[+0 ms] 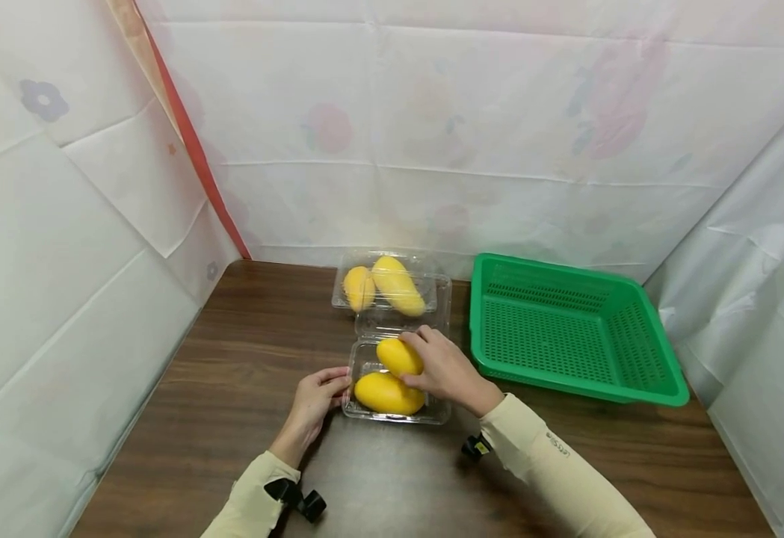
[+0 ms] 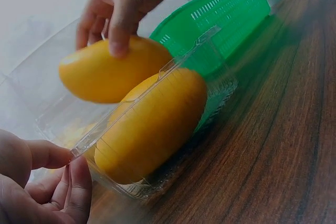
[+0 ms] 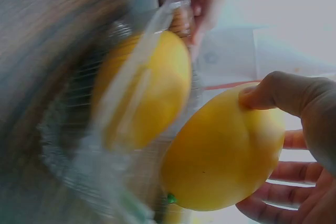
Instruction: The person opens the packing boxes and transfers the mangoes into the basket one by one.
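A clear plastic clamshell box (image 1: 398, 418) lies on the table with its lid (image 1: 440, 299) folded back. One yellow mango (image 1: 388, 394) rests inside, along the near side. My right hand (image 1: 447, 368) grips a second mango (image 1: 398, 357) between thumb and fingers, over the far part of the box; in the left wrist view this mango (image 2: 115, 69) is raised above the first. With thumb and fingers my left hand (image 1: 318, 400) pinches the box's left rim, plainly seen in the left wrist view, where the hand (image 2: 47, 182) is at lower left.
Behind stands another clear box (image 1: 340, 297) holding two yellow mangoes (image 1: 398, 285); the open lid overlaps it in view. A green perforated basket (image 1: 576, 388) sits at the right on the brown wooden table (image 1: 230, 359). White patterned cloth (image 1: 432, 112) hangs around the table.
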Motion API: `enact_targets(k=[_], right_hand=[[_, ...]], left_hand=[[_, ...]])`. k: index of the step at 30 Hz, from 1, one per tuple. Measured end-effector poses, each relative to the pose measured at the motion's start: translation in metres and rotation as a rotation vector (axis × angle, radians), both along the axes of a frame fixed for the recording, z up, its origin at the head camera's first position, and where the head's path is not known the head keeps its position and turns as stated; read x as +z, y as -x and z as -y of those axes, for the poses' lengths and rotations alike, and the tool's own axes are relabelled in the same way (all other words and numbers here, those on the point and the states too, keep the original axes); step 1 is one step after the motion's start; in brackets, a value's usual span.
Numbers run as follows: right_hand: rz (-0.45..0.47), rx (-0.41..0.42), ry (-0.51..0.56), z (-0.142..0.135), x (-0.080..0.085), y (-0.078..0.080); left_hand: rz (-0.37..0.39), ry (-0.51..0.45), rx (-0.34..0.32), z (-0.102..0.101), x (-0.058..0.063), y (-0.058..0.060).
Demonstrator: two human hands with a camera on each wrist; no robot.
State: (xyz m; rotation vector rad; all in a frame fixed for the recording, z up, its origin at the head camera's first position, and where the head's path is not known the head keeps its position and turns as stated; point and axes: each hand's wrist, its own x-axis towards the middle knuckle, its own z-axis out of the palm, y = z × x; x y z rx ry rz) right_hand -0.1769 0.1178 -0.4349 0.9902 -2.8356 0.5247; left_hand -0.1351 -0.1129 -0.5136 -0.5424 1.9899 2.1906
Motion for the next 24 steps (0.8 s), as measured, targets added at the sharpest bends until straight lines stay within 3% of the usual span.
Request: enact_targets(k=[12,24], right_hand=[[-0.115,0.028,0.041,-0.014,0.042,-0.002],[-0.017,-0.066,0.020,-0.043,0.073,0.011]], left_hand=[[-0.011,-0.015,-0.004,-0.001,0.002,-0.001],[-0.010,-0.014,0.005,-0.001,0.001,-0.002]])
